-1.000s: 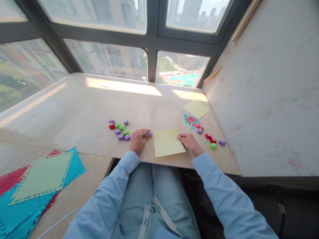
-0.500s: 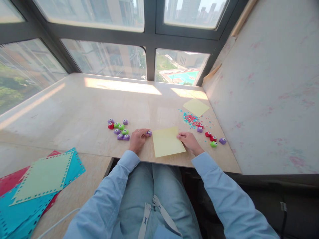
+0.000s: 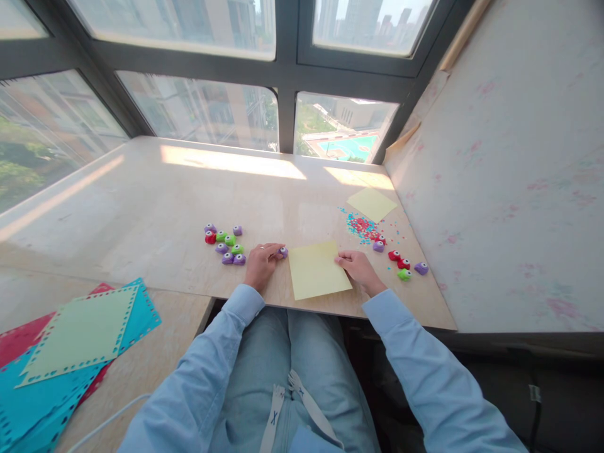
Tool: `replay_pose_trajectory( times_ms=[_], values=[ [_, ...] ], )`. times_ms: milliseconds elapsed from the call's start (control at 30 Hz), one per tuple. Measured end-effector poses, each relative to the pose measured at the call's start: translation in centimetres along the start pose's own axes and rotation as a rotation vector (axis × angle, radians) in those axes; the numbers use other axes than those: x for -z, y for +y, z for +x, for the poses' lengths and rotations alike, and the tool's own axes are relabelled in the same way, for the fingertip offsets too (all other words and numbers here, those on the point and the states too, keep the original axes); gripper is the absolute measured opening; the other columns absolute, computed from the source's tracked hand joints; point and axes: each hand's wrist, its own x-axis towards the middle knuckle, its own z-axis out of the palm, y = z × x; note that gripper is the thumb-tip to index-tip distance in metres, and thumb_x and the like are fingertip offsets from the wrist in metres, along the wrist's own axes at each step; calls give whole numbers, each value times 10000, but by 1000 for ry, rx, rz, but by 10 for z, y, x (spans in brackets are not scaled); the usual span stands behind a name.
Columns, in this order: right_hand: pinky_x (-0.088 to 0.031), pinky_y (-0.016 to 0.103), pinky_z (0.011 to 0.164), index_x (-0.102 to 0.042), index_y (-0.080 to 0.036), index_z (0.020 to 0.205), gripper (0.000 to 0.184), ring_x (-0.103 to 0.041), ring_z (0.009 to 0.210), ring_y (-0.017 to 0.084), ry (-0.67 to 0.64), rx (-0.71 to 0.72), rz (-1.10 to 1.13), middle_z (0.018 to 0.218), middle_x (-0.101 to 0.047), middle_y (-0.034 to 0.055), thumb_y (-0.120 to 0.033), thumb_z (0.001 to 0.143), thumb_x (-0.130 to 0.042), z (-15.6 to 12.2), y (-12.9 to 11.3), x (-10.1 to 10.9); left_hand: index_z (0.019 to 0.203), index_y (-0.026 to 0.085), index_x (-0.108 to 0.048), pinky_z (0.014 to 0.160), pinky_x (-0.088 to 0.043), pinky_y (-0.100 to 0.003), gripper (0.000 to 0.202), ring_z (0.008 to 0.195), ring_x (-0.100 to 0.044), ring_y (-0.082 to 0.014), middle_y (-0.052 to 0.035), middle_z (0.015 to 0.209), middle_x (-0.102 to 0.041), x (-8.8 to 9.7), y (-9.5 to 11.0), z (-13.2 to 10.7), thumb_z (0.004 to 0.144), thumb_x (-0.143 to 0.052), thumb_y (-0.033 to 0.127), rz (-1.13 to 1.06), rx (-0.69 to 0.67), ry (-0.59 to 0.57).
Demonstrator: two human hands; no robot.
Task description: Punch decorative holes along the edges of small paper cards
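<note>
One yellow sheet in right hand, near edge slanting away rightward.

1. Two yellow sheets: near sheet and, at its 1 o'clock, far sheet.
2. Sixteen punches: nine punches at 9 o'clock, one punch at 10, six punches at 3; eight purple, four green, four red.
3. Edge-cut sheets, 8 o'clock: one pale green; blue and red uncountable.

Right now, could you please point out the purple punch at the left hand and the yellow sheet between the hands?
Purple punch (image 3: 284, 251): head view, on its visible top.
Yellow sheet (image 3: 318, 272): head view, middle of its surface.
</note>
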Motion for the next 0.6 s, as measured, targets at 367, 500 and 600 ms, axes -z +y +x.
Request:
replay_pose_trajectory(
  times_ms=[367,500,600],
  values=[
    [-483,256,541,-725,-134,832,277,-655,686,191,-30,-11,-32,750,-729,46,-359,707,-623,1,-4,-3,1068,234,-728,877,-512,-384,259,939,-673,-218,-47,1047,-747,0,0,0,861,-598,148,49,-20,-11],
    [-400,233,455,-701,-141,803,279,-578,535,145,-67,18,-218,673,-682,23,-385,791,-568,0,-8,-2,1137,234,-702,885,-508,-397,281,970,-659,-234,-60,1075,-737,1,2,-1,865,-632,231,106,-31,-36],
    [-433,262,548,-696,-157,771,301,-590,578,162,13,148,-524,647,-653,29,-410,849,-553,-5,-13,-1,1185,231,-676,876,-508,-397,332,942,-658,-233,-67,1066,-736,3,5,-2,860,-652,292,135,-15,-47]
  ],
)
